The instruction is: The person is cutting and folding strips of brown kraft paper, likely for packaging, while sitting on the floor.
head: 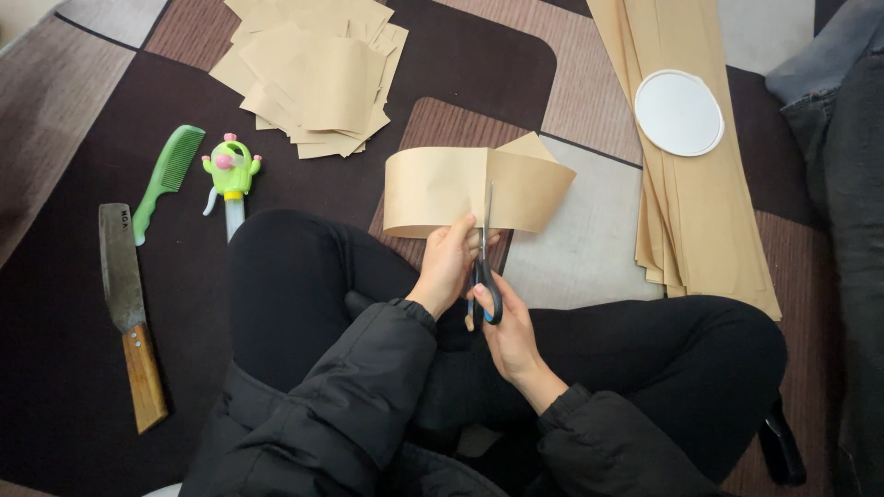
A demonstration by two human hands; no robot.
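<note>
Scissors [484,276] — black-handled, blades upright, part-way into a folded strip of brown paper [474,189]; right hand [506,336] closed through the handle loops. Left hand [448,260] pinches the strip's lower edge just beside the blades, holding it up over the lap, above the patterned carpet [589,248].

Progress, as judged: the cut runs from the bottom edge up most of the strip's height, not yet through the top. Pile of cut squares [318,78] lies ahead on the carpet — a fair number done. Stack of long uncut sheets [700,202] at right, with a white round lid [679,112] resting on it; much stock left.

Containers: none seen.

Also on the carpet, left: green comb [168,175], cactus-shaped toy [230,175], wooden-handled knife [127,304], all well apart from the hands.
</note>
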